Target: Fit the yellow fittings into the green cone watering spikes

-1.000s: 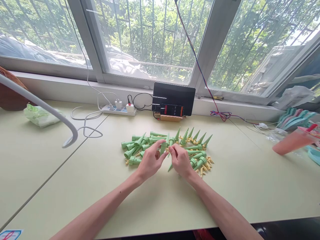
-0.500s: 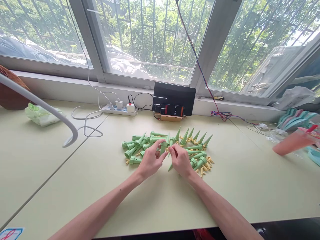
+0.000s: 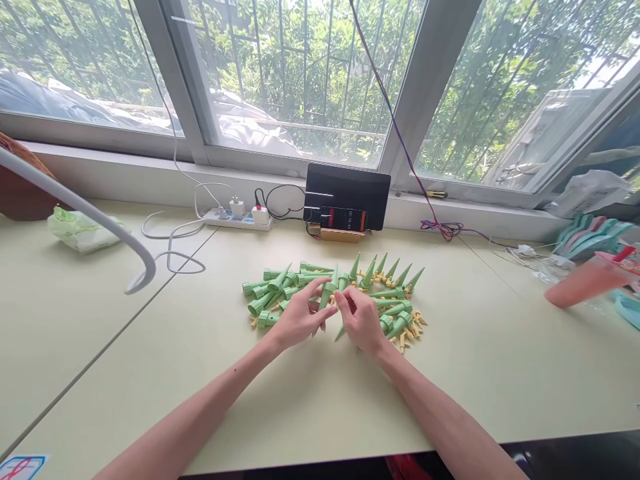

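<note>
My left hand (image 3: 297,320) is closed around a green plant watering spike (image 3: 327,293), thumb on the near side and index finger over its collar. My right hand (image 3: 361,321) is in a pinch beside it, with a small yellow nozzle (image 3: 333,300) at the fingertips, touching or very near the spike. The fingers cover most of that nozzle. Left of the hands lies a heap of green spikes (image 3: 261,304). To the right, several spikes (image 3: 369,273) stand point-up among yellow pieces, and others (image 3: 401,325) lie on their sides near loose yellow nozzles (image 3: 414,329).
Behind the heap, a phone (image 3: 344,219) leans on a dark tablet (image 3: 370,190). A power strip (image 3: 215,219) with cables sits left of it. A cup of pink drink (image 3: 575,283) tilts at the right. A white curved bar (image 3: 100,210) crosses the left side above the pale table (image 3: 280,427).
My left hand has turned the spike slightly, and its lower fingers now show below the thumb. My right hand keeps its pinch in almost the same place.
</note>
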{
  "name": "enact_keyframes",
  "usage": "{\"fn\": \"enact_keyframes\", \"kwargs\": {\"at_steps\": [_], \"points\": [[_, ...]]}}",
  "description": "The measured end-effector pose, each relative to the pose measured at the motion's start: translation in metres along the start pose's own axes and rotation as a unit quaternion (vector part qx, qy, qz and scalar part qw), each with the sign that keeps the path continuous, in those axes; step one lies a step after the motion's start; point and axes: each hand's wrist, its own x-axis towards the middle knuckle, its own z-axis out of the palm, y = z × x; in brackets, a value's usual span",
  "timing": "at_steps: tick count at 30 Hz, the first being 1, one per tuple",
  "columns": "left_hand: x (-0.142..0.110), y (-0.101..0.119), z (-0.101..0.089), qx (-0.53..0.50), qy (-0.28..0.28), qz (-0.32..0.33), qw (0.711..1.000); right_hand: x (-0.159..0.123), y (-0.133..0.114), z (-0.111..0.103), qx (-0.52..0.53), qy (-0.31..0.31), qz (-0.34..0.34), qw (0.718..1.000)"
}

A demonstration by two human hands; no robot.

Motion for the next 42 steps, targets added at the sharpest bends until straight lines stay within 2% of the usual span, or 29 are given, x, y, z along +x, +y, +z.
{"fn": "enact_keyframes", "kwargs": {"at_steps": [6, 13, 21, 29, 42], "points": [[0.001, 0.006, -0.003, -0.125, -0.103, -0.058, 0.985, -0.001, -0.002, 0.0, 0.02, 0.014, -0.03, 0.999], [-0.001, 0.01, -0.006, -0.182, -0.147, -0.067, 0.97, 0.0, -0.003, -0.001, 0.014, 0.023, -0.049, 0.998], [-0.001, 0.013, -0.006, -0.192, -0.162, -0.063, 0.966, -0.001, -0.005, -0.002, 0.034, 0.031, -0.057, 0.997], [-0.001, 0.01, -0.006, -0.202, -0.164, -0.051, 0.964, 0.0, -0.008, -0.007, 0.009, 0.0, -0.127, 0.992], [-0.003, 0.017, 0.001, -0.211, -0.128, -0.054, 0.967, -0.002, -0.006, -0.005, 0.004, 0.042, -0.172, 0.984]]}}
